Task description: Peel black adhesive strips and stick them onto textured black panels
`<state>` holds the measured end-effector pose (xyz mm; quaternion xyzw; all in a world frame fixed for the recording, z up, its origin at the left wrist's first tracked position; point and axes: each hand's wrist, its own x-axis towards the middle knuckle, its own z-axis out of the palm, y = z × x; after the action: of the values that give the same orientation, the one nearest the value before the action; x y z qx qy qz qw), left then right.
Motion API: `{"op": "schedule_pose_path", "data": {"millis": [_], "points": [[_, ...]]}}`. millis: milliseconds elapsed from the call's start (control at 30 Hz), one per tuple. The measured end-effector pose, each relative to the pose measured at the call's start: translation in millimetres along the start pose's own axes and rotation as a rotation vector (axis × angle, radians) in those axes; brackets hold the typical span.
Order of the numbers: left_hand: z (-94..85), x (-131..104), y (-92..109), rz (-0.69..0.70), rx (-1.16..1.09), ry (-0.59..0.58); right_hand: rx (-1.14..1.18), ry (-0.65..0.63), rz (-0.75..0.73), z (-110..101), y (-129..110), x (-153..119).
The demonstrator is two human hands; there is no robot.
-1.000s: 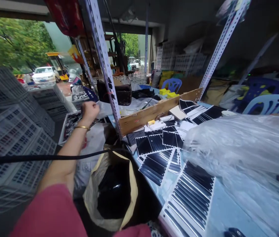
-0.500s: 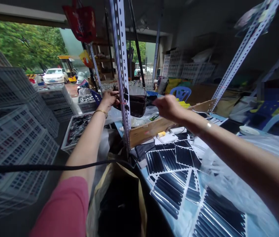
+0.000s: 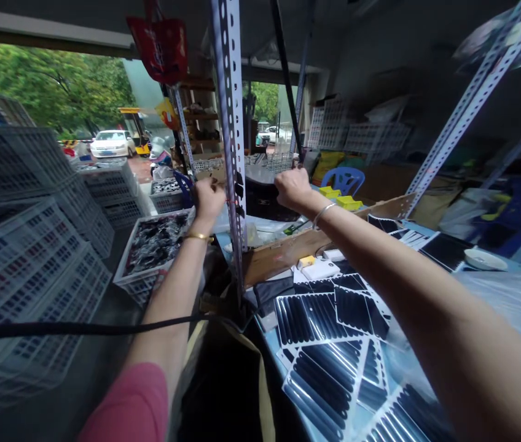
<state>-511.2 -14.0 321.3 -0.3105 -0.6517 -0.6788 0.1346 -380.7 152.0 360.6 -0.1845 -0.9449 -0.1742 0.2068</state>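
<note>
Evidently, the right hand [image 3: 292,189] has its fingers curled tight on the dark handbag [image 3: 264,201], at its right end; what the left hand's [image 3: 209,199] bent fingers hold is unclear. Tugged sideways, the handbag could snag on the adjacent slotted post [image 3: 236,110].

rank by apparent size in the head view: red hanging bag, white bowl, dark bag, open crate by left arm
1. Open crate
2. Red hanging bag
3. Dark bag, partly hidden
4. White bowl
</note>
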Motion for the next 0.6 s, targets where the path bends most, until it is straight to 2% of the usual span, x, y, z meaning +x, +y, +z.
{"op": "schedule_pose_path", "data": {"millis": [33,67,100,167,233,300,400,467,600], "points": [[-1.0,-16,6,0.115,0.060,0.105,-0.009,0.012,0.026,1,11,-2],[0.8,-34,12,0.185,0.076,0.126,-0.015,0.024,0.043,1,21,-5],[5.9,-53,18,0.216,0.051,0.074,-0.020,0.036,0.055,0,30,-8],[26.1,-83,25,0.151,-0.066,-0.172,-0.033,0.068,0.066,-3,43,-18],[54.3,-99,29,-0.084,-0.185,-0.402,-0.047,0.108,0.061,-6,48,-29],[81.2,-100,29,-0.318,-0.244,-0.445,-0.049,0.129,0.039,-9,47,-42],[104.1,-88,26,-0.571,-0.338,-0.383,-0.038,0.132,0.009,-11,38,-58],[107.2,-82,25,-0.605,-0.389,-0.363,-0.034,0.136,-0.023,-10,29,-66],[101.4,-83,23,-0.530,-0.375,-0.344,-0.021,0.125,-0.151,-9,15,-77]]}}
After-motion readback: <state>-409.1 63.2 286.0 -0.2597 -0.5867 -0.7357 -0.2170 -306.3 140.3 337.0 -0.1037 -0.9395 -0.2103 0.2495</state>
